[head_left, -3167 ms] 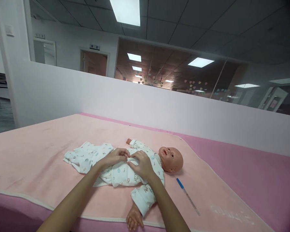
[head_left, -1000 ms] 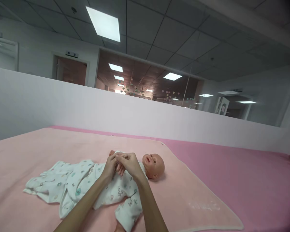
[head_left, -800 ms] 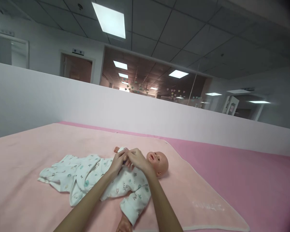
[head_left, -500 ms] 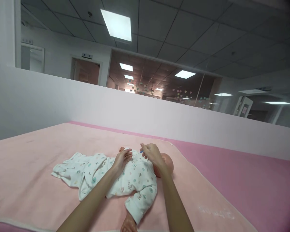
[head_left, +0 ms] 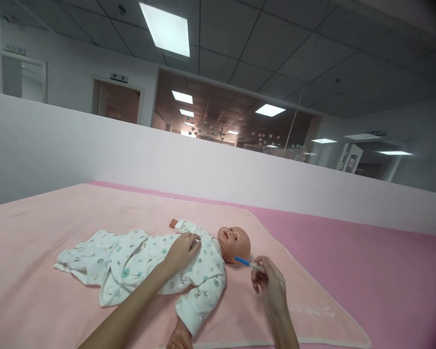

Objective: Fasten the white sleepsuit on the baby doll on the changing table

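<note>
A baby doll (head_left: 234, 241) in a white printed sleepsuit (head_left: 145, 265) lies on its back on a pale pink blanket (head_left: 58, 213), head to the right. My left hand (head_left: 181, 249) rests on the doll's chest with the fingers loosely curled on the fabric. My right hand (head_left: 269, 283) is to the right of the doll's head, pinching a thin stick with a blue tip (head_left: 247, 263). The blue tip points toward the doll's ear.
The blanket lies on a darker pink mattress (head_left: 366, 261). A low white partition wall (head_left: 203, 165) runs along the far side. Behind it is a glass-walled room with ceiling lights.
My right hand has come off the doll's chest and swung to the right of its head, now holding the blue-tipped stick. My left hand stayed on the chest.
</note>
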`<action>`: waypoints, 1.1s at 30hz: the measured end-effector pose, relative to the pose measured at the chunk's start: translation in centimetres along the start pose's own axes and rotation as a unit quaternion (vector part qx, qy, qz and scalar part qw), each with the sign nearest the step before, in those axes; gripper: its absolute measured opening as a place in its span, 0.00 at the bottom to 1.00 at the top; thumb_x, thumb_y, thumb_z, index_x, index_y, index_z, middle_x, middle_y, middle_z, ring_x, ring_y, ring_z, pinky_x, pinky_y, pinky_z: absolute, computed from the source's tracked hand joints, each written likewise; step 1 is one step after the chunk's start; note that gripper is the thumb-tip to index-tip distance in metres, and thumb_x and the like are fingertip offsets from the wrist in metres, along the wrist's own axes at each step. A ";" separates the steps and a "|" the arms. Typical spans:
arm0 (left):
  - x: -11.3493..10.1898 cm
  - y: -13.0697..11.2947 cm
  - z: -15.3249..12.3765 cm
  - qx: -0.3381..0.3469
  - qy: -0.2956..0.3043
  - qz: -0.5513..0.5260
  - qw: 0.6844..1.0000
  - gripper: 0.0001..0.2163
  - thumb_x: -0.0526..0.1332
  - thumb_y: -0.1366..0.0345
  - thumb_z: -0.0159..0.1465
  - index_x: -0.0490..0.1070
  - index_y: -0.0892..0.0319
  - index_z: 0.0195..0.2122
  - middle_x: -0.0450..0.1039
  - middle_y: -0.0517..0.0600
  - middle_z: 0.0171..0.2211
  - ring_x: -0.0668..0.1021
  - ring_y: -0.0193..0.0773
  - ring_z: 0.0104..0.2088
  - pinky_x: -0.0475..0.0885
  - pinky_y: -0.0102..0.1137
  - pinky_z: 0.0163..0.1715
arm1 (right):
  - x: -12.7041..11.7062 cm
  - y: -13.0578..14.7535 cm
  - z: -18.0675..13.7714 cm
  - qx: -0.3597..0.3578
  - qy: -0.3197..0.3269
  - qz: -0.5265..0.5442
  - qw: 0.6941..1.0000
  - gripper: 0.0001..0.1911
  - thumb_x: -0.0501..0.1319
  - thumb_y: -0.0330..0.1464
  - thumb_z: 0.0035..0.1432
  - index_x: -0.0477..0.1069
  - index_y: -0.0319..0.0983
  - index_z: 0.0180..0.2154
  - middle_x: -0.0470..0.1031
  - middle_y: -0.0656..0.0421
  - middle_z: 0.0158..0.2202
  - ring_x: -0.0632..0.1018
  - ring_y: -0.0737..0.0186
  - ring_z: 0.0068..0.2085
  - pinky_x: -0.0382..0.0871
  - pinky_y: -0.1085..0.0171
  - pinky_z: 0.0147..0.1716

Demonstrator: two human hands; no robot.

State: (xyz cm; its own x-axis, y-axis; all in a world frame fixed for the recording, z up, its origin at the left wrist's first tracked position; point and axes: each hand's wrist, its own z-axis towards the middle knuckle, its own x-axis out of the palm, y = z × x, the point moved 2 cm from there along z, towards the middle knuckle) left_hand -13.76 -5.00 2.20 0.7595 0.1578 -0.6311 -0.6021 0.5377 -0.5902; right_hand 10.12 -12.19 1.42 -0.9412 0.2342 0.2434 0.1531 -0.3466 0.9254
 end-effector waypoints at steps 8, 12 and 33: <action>1.9 -1.1 1.7 0.025 0.044 0.179 0.983 0.14 0.51 0.58 0.59 0.70 0.56 0.39 0.66 0.53 0.34 0.70 0.40 0.33 0.62 0.30 0.33 | -5.3 -4.0 -1.5 0.017 -0.020 -0.269 0.963 0.15 0.58 0.48 0.45 0.66 0.43 0.26 0.68 0.59 0.21 0.69 0.62 0.22 0.60 0.66 0.18; 2.1 -0.7 2.2 0.041 0.039 0.058 0.997 0.11 0.53 0.59 0.58 0.73 0.53 0.34 0.67 0.50 0.33 0.70 0.37 0.33 0.61 0.27 0.30 | -3.6 -4.3 -2.2 -0.012 0.036 -0.383 0.923 0.09 0.57 0.43 0.48 0.71 0.49 0.32 0.73 0.52 0.33 0.73 0.53 0.35 0.66 0.57 0.36; 2.2 0.0 1.4 0.017 -0.015 -0.062 0.998 0.08 0.53 0.69 0.53 0.71 0.56 0.31 0.73 0.50 0.31 0.72 0.38 0.30 0.58 0.27 0.28 | 12.2 -5.4 4.2 -0.284 0.047 -0.337 0.897 0.26 0.46 0.19 0.39 0.68 0.37 0.40 0.71 0.54 0.35 0.70 0.58 0.37 0.65 0.60 0.38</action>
State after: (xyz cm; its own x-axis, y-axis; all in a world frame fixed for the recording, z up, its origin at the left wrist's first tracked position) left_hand -11.72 -3.46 1.49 0.8353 0.1129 -0.5380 -0.4946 0.5817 -0.6458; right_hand -0.90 -3.68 0.55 -0.7881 0.4949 -0.3660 -0.6122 -0.5681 0.5500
